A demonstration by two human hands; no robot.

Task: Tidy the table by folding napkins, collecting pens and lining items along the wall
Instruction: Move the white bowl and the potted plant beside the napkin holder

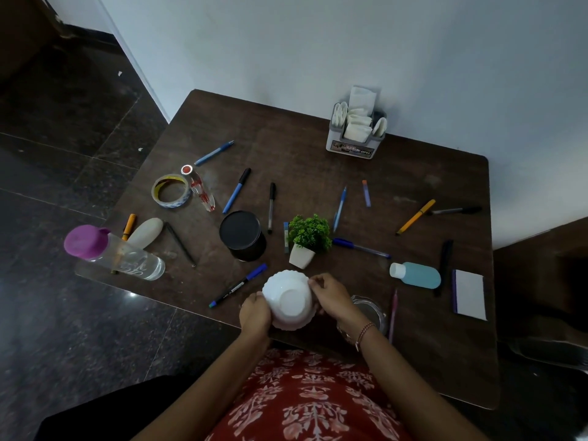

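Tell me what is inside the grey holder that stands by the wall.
White folded napkins fill the grey holder: several in the middle section, thinner ones at each side. They cover its bottom, so anything beneath them cannot be seen.

Left hand (pixel 254 313) and right hand (pixel 331 297) curl inward (forearms converging).

white bowl (pixel 288 300), purple-capped bottle (pixel 114 253), dark brown table (pixel 318 160).

The grey napkin holder (pixel 356 135) bears a label reading "OPEL".
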